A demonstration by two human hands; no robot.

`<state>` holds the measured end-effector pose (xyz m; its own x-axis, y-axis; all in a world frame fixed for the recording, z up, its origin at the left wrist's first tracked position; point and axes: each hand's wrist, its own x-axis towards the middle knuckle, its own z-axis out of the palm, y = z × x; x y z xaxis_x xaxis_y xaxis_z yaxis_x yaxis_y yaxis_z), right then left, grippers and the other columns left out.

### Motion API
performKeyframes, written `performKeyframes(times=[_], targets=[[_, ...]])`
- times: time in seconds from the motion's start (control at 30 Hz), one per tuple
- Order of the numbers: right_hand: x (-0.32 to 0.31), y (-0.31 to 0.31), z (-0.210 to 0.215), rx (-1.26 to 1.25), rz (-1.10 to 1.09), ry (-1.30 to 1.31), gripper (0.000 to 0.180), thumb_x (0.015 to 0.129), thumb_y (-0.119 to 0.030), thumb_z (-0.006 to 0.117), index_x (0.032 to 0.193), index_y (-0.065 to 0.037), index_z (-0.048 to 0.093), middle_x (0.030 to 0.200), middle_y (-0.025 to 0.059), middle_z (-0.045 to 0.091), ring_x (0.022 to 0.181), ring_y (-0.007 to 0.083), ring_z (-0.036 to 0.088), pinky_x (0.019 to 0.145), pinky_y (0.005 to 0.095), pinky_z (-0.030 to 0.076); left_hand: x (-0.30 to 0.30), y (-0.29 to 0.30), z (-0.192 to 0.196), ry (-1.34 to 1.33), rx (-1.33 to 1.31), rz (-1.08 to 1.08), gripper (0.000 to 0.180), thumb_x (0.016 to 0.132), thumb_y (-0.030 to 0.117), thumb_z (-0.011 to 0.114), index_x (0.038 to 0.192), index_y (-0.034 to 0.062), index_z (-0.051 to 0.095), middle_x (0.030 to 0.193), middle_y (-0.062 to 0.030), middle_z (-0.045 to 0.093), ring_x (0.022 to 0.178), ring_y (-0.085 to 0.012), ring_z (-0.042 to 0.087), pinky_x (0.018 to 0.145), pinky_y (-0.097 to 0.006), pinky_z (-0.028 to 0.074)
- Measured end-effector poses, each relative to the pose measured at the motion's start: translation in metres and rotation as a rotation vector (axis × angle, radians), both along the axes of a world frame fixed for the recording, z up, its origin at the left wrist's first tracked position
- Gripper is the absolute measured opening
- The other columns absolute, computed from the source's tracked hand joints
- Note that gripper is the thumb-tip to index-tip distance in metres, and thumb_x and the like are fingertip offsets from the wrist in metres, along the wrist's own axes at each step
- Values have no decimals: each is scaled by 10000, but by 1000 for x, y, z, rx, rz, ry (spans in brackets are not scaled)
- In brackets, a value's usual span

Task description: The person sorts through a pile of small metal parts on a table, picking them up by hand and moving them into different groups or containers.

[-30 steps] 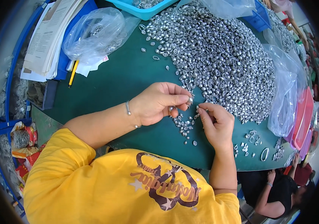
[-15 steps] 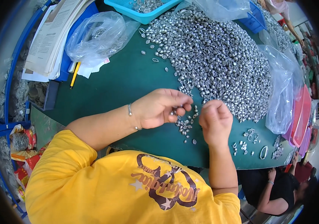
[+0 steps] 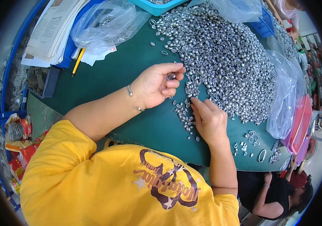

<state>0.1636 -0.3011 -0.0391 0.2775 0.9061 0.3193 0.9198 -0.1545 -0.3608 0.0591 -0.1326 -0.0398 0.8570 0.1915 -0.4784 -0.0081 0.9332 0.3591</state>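
Note:
My left hand (image 3: 155,86) is turned palm up with its fingers curled around a few small silver metal pieces (image 3: 171,76). Just right of it, my right hand (image 3: 210,122) points its pinched fingertips down at the near edge of a large heap of silver oval metal pieces (image 3: 225,64). What those fingertips hold, if anything, is too small to make out. Beside them a small scatter of loose metal pieces (image 3: 185,117) lies on the green table (image 3: 104,84).
Metal rings and bits (image 3: 252,137) lie at the right. Clear plastic bags (image 3: 281,94) flank the heap, near a red tray (image 3: 300,122). Papers (image 3: 51,34), a yellow pen-like tool (image 3: 78,62) and a turquoise basket (image 3: 157,7) stand around. A person in black (image 3: 275,196) sits right.
My left hand has moved up and slightly left, away from my right hand. My right hand's fingertips have shifted left and down to the loose pieces by the heap. The whole view has shifted slightly.

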Motion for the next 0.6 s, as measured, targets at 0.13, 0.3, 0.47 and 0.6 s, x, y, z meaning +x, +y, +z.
performKeyframes(times=[0.13,0.3,0.47,0.6], targets=[[-4,0,1,33,7,119,77,732,-90,623,805,-66,613,607,61,511,472,238,527,432,314,432,1,-1,1,-5,24,-4,152,856,176,510,800,35,528,724,-16,510,510,-46,380,399,-170,273],[-9,3,0,0,10,146,74,731,-85,620,801,-66,606,627,65,528,503,244,543,451,325,443,0,-2,-1,-8,51,-13,148,856,175,511,794,42,529,724,-12,510,512,-41,381,400,-167,274],[-6,1,0,-1,17,328,82,712,-33,624,791,-54,620,599,68,512,488,205,516,451,291,416,1,-4,0,13,71,-5,149,855,177,513,795,42,532,719,-8,505,507,-40,378,401,-166,275],[3,-5,5,79,19,656,105,689,31,623,776,-27,633,565,37,491,483,114,460,442,227,348,1,-6,2,26,59,-51,145,853,172,516,794,41,534,713,-7,499,500,-36,373,393,-157,269]])
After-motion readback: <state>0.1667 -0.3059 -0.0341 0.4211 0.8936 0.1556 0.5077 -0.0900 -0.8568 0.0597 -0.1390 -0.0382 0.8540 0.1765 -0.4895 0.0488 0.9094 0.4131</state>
